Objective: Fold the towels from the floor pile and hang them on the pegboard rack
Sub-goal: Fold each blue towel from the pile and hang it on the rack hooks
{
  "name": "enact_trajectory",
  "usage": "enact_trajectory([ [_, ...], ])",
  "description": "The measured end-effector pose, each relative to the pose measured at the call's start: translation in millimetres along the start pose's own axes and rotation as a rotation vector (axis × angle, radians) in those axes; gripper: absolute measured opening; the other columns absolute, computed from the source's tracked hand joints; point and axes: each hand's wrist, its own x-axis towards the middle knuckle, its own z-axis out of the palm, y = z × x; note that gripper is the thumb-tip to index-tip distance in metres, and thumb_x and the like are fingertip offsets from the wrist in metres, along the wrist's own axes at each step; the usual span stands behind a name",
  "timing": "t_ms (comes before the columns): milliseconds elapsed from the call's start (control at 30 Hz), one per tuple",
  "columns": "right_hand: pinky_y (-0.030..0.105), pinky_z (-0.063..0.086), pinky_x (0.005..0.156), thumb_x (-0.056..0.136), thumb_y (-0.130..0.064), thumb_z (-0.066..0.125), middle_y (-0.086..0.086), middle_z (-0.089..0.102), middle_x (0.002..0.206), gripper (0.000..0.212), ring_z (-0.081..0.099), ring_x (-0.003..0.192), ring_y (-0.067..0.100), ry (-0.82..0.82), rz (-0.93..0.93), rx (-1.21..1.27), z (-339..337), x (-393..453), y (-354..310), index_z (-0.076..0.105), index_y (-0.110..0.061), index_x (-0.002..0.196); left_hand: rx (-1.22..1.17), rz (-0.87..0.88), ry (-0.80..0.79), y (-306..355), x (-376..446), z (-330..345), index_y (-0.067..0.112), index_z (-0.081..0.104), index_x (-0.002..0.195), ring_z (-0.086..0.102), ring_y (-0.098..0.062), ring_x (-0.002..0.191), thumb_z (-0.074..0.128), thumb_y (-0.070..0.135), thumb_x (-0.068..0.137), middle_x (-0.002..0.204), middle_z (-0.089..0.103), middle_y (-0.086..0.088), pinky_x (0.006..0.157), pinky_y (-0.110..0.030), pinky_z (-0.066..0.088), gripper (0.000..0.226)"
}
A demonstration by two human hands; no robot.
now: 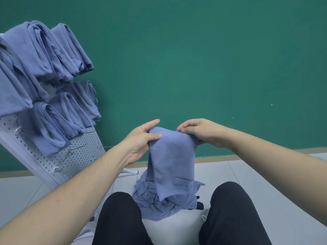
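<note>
A blue towel (172, 160) hangs folded lengthwise in front of me, held up by its top edge. My left hand (141, 140) pinches the top left corner between thumb and fingers. My right hand (201, 132) grips the top right corner with curled fingers. The towel's lower end reaches down to the crumpled pile of blue towels (159, 202) on the floor between my knees. At the left stands the white pegboard rack (77, 156), tilted, with several folded blue towels (53, 55) hanging on its hooks.
A green wall (194, 59) fills the background, with a wooden skirting along a light tiled floor (265, 174). Bare metal hooks (56, 169) stick out of the lower pegboard. My black-trousered knees (120, 218) frame the pile.
</note>
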Motion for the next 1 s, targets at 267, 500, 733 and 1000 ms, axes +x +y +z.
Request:
enact_trajectory([
  [267,0.028,0.055,0.091,0.088,-0.010,0.073,0.002,0.075,0.105,0.018,0.067,0.094,0.015,-0.060,0.067,0.266,-8,1,3,0.074,-0.015,0.105,0.092,-0.046,0.033,1,1,-7,0.014,0.066,0.127,0.071,-0.010,0.080,0.066,-0.008,0.088,0.095,0.075,-0.006,0.072,-0.020,0.057,0.044],
  [500,0.023,0.053,0.085,0.084,-0.003,0.075,0.006,0.074,0.106,0.030,0.066,0.093,0.014,-0.058,0.029,0.204,-12,2,-2,0.072,-0.018,0.110,0.307,-0.207,-0.032,4,-4,-6,0.021,0.071,0.117,0.055,-0.007,0.071,0.073,0.005,0.086,0.077,0.071,0.009,0.063,-0.023,0.037,0.036],
  [733,0.024,0.057,0.090,0.079,-0.008,0.080,0.000,0.077,0.102,0.033,0.072,0.095,0.014,-0.025,-0.030,-0.137,-15,2,1,0.075,-0.018,0.109,0.491,-0.039,0.022,2,0,-7,0.017,0.078,0.104,0.067,-0.012,0.085,0.072,-0.002,0.083,0.094,0.078,0.001,0.085,-0.025,0.054,0.029],
  [1000,0.022,0.049,0.070,0.081,-0.022,0.079,-0.001,0.073,0.088,0.016,0.061,0.076,0.014,0.003,-0.038,-0.487,-13,0,0,0.077,-0.021,0.097,0.698,0.046,0.055,-2,2,-8,0.020,0.081,0.089,0.068,-0.010,0.081,0.077,0.007,0.081,0.088,0.078,0.005,0.092,-0.032,0.055,0.016],
])
